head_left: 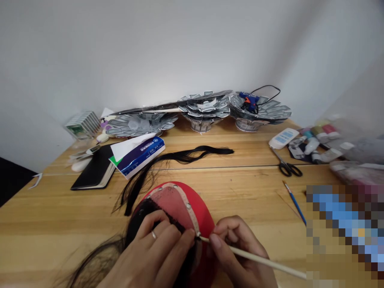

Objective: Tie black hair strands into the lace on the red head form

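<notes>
I am pressing my left hand [156, 252], fingers loosely curled and clasping nothing, on the black hair [136, 226] of a red wig block [207, 220] at the wooden table's [60, 224] near edge; my right hand [240, 248] is pinching a thin wooden stick [261, 260] against it

- Table [240, 188]: pale wood, visible grain, soft satin sheen.
- Head form [207, 220]: red, smooth, matt; material cannot be told.
- Net [175, 202] over it: fine pinkish mesh cloth, edged by a pale tape [192, 218] studded with shiny metal pins [188, 206].
- Hair [192, 154]: black strands, slightly glossy.
- Stick [258, 260]: pale bare wood, smooth.
- Ring [154, 235] on the left hand [153, 252]: bright metal.
- Scissors [288, 166]: black plastic handles, dull metal blades.
- Notebook [94, 170]: black matt cover.
- Tissue pack [141, 154]: glossy printed plastic wrap.
- Tube [283, 138]: smooth white plastic.
- Paintbrush [295, 204]: glossy blue handle.
</notes>
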Available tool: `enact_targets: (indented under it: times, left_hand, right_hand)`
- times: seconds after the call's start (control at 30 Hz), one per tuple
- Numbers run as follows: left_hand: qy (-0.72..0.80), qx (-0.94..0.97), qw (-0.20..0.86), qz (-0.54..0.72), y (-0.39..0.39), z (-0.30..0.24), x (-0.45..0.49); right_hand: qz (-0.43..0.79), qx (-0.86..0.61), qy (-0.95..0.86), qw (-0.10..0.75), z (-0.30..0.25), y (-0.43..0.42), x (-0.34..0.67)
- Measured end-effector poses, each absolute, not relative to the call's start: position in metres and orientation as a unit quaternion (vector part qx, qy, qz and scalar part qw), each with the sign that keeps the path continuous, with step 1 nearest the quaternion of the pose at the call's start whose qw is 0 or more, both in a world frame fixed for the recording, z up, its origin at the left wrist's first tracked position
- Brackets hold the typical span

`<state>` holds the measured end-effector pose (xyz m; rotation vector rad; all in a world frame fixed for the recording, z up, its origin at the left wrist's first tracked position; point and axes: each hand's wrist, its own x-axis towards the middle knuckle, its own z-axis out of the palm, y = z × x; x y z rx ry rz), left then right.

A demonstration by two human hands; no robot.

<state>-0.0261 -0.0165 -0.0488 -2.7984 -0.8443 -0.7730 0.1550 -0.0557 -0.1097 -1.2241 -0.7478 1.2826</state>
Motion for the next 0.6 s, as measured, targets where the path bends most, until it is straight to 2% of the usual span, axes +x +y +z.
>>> enact_targets:
  times: [0.2,0.6]
  left_hand:
    - [-0.253,-0.938,0.153,-0.183,-0.021,-0.054,-0.03]
    - [-0.257,-0.937,0.172,-0.161,-0.027,-0.057,-0.027]
  right_hand:
    - [0.56,-0.52,-0.296,0.573,-0.104,-0.053,0.154]
    - [0.578,-0.507,-0.293,0.568,-0.097,-0.051,0.154]
